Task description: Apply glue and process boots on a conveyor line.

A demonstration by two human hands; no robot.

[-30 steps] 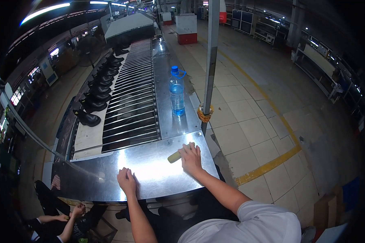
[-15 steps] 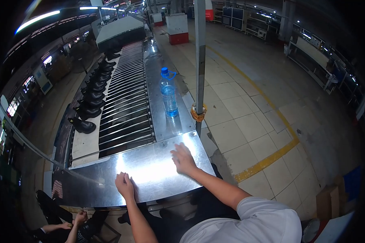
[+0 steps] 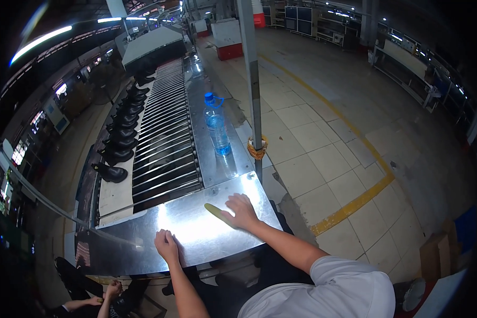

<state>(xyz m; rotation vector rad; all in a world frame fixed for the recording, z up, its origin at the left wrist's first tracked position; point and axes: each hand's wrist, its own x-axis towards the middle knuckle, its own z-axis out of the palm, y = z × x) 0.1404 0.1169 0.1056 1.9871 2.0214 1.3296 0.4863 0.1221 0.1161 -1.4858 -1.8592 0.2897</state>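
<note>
My right hand (image 3: pixel 243 213) is low over the metal tabletop (image 3: pixel 196 241), fingers partly stretched forward. A slim yellow-green object (image 3: pixel 215 211) with a rounded end juts out past its thumb and seems held there; its kind is unclear. On the left, near the table's front edge, my left hand (image 3: pixel 166 246) is loosely curled, and nothing shows in its fingers. Beyond my right hand stands a clear plastic bottle (image 3: pixel 217 130) with a blue cap and loop, partly filled, on the metal side ledge.
A roller conveyor (image 3: pixel 167 138) runs away from the table, with several black boots (image 3: pixel 111 172) lined up along its left side. A metal post (image 3: pixel 253 100) rises right of the bottle. At the lower left, another person's hands (image 3: pixel 111 291) rest together. Cardboard (image 3: pixel 434 259) stands at the lower right.
The yellow-green object now shows beside my right thumb; before, it was not visible. My right fingers have stretched out a little. My left hand stays curled, and the view has shifted slightly.
</note>
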